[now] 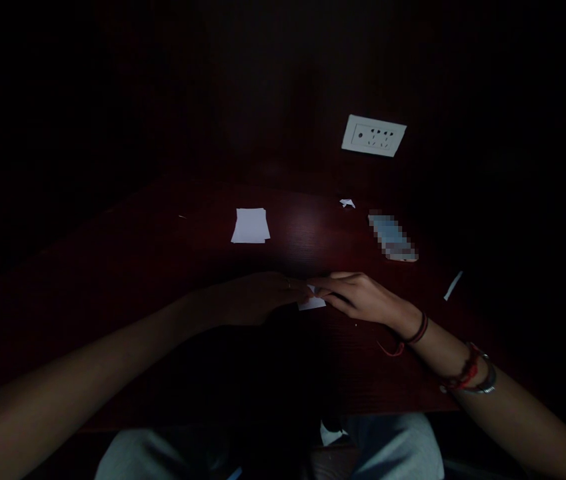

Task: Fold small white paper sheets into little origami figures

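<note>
A small piece of white paper [312, 305] lies on the dark red table, partly covered by my fingertips. From the left, my left hand [263, 297] reaches in with its fingers on the paper's upper left part; it is in shadow and wears a thin ring. My right hand [357, 295] meets it from the other side, its fingers bent down and closed on the paper's edge. The fingertips of both hands almost touch, so the paper's upper part is hidden. Dark and red cord bracelets circle my right wrist and forearm.
Beyond my hands lies a stack of white paper sheets [251, 226]. A phone [393, 238], a crumpled paper scrap [347, 203] and a paper strip [453, 285] lie to the right. A white wall socket [374, 136] is at the back. The surroundings are very dark.
</note>
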Available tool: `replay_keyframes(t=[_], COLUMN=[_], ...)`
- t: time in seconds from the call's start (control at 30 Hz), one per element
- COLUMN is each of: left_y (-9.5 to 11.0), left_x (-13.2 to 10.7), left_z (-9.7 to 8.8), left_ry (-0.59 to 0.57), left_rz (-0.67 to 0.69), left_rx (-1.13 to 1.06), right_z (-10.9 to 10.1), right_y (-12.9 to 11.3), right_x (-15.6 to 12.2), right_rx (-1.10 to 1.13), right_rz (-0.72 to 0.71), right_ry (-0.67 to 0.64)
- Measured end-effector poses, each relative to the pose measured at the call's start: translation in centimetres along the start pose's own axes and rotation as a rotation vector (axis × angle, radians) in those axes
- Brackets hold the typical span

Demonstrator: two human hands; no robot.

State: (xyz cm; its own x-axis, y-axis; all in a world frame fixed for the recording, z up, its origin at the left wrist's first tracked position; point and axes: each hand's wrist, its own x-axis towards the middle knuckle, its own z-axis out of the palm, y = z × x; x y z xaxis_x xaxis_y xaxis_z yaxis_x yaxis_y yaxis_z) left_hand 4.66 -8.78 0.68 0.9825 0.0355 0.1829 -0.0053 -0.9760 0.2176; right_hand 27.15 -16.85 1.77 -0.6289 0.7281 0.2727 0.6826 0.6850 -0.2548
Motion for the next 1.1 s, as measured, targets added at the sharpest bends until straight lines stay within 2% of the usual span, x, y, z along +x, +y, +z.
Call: replay_keyframes(t=[0.3, 0.63, 0.97, 1.1], left_y=[-0.2, 0.1, 0.5, 1.4], left_x=[-0.1, 0.0, 0.2, 0.5], left_z=[0.2, -0.2, -0.4, -0.7], left_ry=[-0.009, -0.036, -0.011, -0.016], left_rz=[0.003, -0.012, 0.004, -0.058], left_rx=[0.005, 0.021, 0.159, 0.259], right_z=[-0.1, -0.3, -0.2, -0.3], right_y=[0.0, 0.9, 0.4, 0.5], right_x=[-0.3, -1.1, -0.2, 0.2], right_rx=[-0.106, -0.017, 0.036, 0.099], right_rz=[0.029, 0.005, 0.004, 0.025], right_ry=[-0.029, 0.120, 0.024, 0.039])
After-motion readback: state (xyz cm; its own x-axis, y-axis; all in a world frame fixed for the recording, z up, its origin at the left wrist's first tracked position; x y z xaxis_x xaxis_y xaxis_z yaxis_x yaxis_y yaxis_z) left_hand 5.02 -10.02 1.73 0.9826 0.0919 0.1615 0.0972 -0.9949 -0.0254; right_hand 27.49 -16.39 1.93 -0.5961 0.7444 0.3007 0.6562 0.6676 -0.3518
